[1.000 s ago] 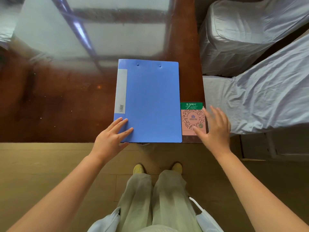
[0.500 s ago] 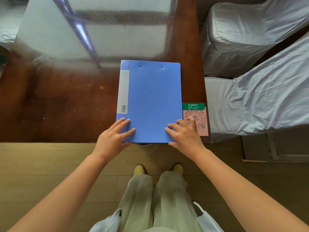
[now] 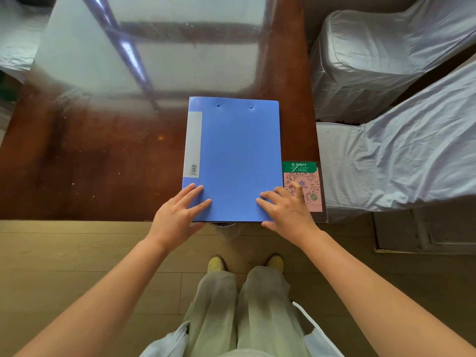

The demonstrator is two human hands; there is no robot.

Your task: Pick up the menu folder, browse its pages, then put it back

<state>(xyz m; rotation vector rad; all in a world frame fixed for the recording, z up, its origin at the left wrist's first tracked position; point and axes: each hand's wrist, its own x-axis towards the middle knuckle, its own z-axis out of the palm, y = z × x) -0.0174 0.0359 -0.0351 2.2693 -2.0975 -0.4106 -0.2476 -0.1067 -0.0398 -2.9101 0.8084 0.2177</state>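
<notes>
The blue menu folder [image 3: 233,161] lies closed and flat on the dark wooden table [image 3: 103,163], its near edge at the table's front edge. A grey label strip runs down its left side. My left hand [image 3: 177,215] rests on its near left corner, fingers spread on the cover and thumb at the near edge. My right hand [image 3: 287,211] rests on the near right corner, fingers slightly curled on the cover and thumb at the near edge. The folder is not lifted.
A pink QR-code card [image 3: 304,188] with a green header lies under the table's glass just right of the folder. Two chairs in grey covers [image 3: 386,68] stand at the right. Wooden floor and my legs are below.
My right hand has moved left from beside the QR-code card onto the folder's near right corner. My left hand has stayed on the near left corner. The folder has not moved.
</notes>
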